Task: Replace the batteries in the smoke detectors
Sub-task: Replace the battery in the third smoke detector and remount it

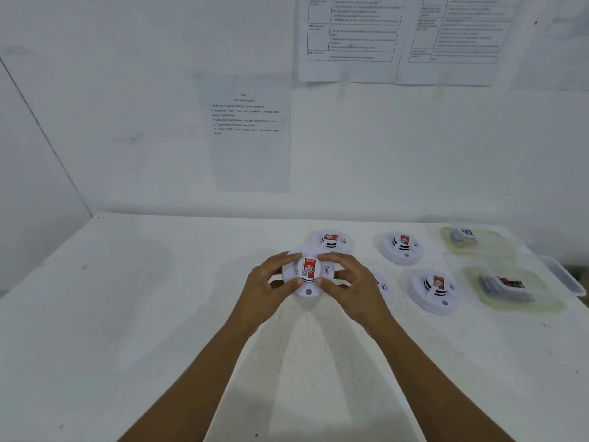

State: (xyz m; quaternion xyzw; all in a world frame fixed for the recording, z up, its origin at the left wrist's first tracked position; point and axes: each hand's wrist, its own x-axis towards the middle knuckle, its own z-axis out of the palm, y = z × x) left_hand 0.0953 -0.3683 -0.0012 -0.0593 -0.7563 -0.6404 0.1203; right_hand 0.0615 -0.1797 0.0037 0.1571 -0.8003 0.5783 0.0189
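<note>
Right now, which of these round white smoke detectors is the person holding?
The front-left smoke detector, gripped between the left hand and right hand. The other detectors lie on the table, with no hand gripping them.

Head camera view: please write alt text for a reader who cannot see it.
The left hand and the right hand hold a round white smoke detector at a white table. Four more detectors lie behind and right of it, near two clear tubs holding batteries.

The left hand (pixel 267 288) and right hand (pixel 349 283) cover the sides of the held detector (pixel 308 275). Behind the right hand, a second detector (pixel 381 284) is mostly hidden. Farther right, the contents of a plastic container (pixel 565 277) are too blurred to tell.
</note>
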